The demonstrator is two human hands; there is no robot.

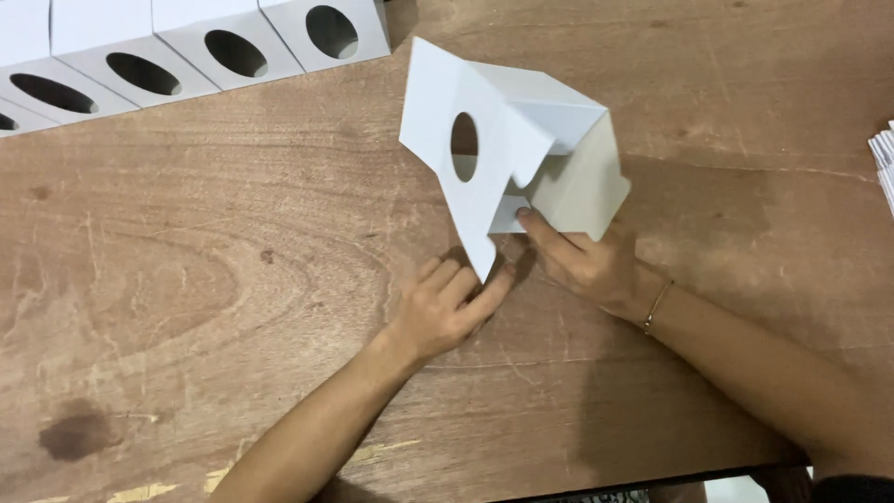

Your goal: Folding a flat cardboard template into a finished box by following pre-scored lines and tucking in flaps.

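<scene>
A white cardboard box point(521, 140), partly folded, stands tilted on the wooden table point(233, 279). One panel has an oval hole cut in it, and several flaps stick out. My left hand point(452, 307) pinches the lowest pointed corner of the front panel against the table. My right hand point(582, 261), with a thin bracelet on the wrist, grips the box's lower side, its index finger pressing a small flap inward.
A row of finished white boxes with oval holes point(186, 51) lines the table's far left edge. A stack of flat white sheets point(883, 163) pokes in at the right edge. The table's near edge runs along the bottom right.
</scene>
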